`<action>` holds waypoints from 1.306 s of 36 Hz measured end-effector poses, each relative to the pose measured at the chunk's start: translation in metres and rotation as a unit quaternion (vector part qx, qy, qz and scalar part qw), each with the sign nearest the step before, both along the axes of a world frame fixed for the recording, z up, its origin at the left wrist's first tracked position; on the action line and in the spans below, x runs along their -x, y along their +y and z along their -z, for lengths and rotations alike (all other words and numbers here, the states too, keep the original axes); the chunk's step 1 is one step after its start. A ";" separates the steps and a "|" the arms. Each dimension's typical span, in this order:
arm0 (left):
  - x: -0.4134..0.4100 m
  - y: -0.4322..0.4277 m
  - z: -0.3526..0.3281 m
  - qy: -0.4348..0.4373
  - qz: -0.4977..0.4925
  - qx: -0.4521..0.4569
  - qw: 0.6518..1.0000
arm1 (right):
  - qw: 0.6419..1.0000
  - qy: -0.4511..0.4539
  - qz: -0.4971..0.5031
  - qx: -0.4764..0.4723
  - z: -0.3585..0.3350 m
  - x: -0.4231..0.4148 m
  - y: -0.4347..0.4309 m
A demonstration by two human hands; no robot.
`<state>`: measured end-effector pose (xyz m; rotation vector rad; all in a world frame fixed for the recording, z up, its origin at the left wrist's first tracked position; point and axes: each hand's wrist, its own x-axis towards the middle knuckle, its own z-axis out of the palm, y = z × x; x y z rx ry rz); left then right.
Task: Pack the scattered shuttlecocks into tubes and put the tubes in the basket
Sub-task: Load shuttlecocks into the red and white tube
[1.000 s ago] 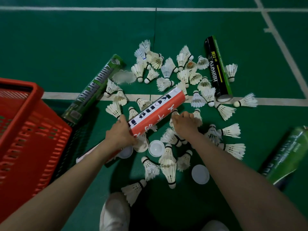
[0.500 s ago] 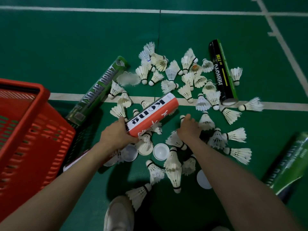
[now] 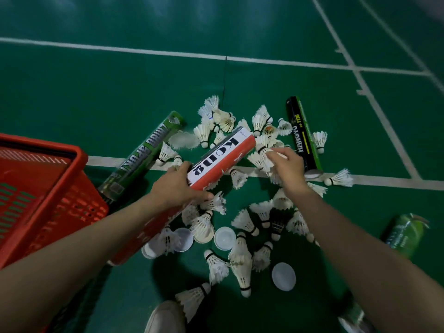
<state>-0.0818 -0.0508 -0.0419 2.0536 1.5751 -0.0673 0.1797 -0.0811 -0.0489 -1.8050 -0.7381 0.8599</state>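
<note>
Since the earlier frames the right hand (image 3: 287,165) had been carried forward to the pile beside the black tube (image 3: 304,135), where one shuttlecock (image 3: 264,152) was pinched in its curled fingers. The red-and-white tube (image 3: 223,155) was gripped around mid-length by the left hand (image 3: 177,186) and held slanting above the scattered shuttlecocks (image 3: 241,267), near the red basket (image 3: 83,164).
</note>
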 end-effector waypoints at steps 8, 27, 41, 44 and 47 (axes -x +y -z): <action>0.015 -0.028 -0.036 -0.042 0.000 -0.014 0.999 | 0.998 -0.052 -0.045 0.005 -0.076 -0.005 -0.013; 0.005 -0.079 -0.095 -0.063 0.156 0.016 0.986 | 0.985 0.050 -0.157 0.044 -0.119 -0.011 -0.072; 0.014 -0.063 -0.018 -0.031 0.161 0.084 0.983 | 0.968 0.152 -0.183 0.081 -0.019 0.024 -0.057; 0.027 -0.059 -0.007 -0.007 0.136 0.104 0.985 | 0.977 0.120 -0.138 0.113 0.013 0.021 -0.054; 0.034 -0.050 0.003 -0.003 0.106 0.109 0.988 | 0.957 -0.091 -0.204 0.186 0.047 0.003 -0.049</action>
